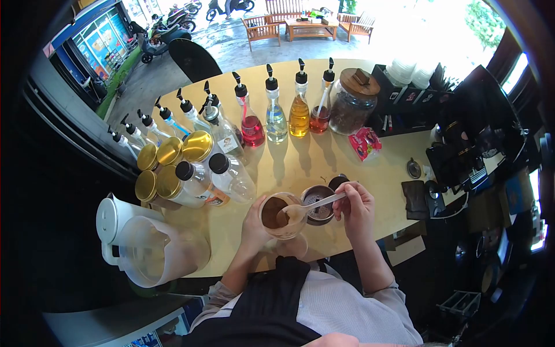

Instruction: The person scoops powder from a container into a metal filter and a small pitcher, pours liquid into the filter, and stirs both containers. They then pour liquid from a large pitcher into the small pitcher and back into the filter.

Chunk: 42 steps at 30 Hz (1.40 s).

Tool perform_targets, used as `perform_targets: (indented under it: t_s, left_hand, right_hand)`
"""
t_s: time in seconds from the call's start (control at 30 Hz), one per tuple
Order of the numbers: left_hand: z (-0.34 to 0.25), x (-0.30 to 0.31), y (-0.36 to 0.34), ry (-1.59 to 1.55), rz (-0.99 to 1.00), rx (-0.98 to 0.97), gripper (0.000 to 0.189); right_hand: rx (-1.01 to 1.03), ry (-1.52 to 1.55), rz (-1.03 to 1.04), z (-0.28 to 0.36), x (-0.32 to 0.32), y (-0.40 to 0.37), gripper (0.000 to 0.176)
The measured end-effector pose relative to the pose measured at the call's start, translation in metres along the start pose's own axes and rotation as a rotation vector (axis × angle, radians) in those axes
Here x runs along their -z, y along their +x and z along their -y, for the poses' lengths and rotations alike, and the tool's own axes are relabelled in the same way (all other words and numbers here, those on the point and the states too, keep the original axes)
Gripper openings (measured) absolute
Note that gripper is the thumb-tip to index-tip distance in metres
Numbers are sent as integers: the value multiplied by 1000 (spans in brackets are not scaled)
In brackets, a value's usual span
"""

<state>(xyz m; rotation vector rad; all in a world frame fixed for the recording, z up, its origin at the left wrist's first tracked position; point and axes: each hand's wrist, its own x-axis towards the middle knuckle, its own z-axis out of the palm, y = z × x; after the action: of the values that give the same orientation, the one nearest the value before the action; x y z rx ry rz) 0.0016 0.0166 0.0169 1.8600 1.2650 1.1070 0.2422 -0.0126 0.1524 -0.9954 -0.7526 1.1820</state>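
Note:
My left hand point(252, 228) is wrapped round a clear jar point(283, 232), tilted so its mouth faces me, with brown powder point(272, 211) inside. Between the thumb and fingers of my right hand point(356, 209) is the handle of a pale plastic spoon point(321, 202). Its bowl lies over the jar's mouth. Just behind and right of the jar stands a metal cup point(318, 222) with dark, bubbly liquid in it, and the spoon crosses over it in this view. Behind my right fingers a small dark round container point(337, 181) is partly hidden.
Pump bottles, among them a red one point(252, 130), curve along the counter's far edge. Gold-lidded jars point(169, 151), empty clear bottles point(236, 184) and a large plastic pitcher point(136, 254) stand at left. A wooden-lidded jar point(351, 107) and a pink packet point(365, 144) sit at right.

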Motion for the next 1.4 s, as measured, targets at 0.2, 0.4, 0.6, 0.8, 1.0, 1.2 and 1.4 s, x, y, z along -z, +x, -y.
perform_targets:
  t_s: [0.2, 0.4, 0.6, 0.8, 1.0, 1.2, 1.4]
  left_hand:
    - [6, -8, 9, -52, 9, -14, 91]
    - [-33, -1, 25, -204, -17, -64, 65]
    - [-10, -12, 14, -225, 11, 32, 70]
    - [1, -19, 3, -287, 5, 116, 91]
    - [25, -28, -8, -268, -48, 158, 97]
    - [30, -32, -9, -180, -103, 93, 95]
    - [33, -34, -12, -248, -130, 58, 92]
  right_hand:
    - [16, 57, -21, 0, 15, 9, 24]
    - [9, 107, -59, 5, 24, 16, 23]
    - [-17, 169, -104, 16, 37, 24, 23]
    - [-17, 194, -44, 19, 67, 35, 23]
    - [-103, 159, 31, -8, 97, 48, 23]
    - [-128, 212, 131, -18, 104, 58, 23]
    - [-124, 265, 153, -26, 103, 66, 23]
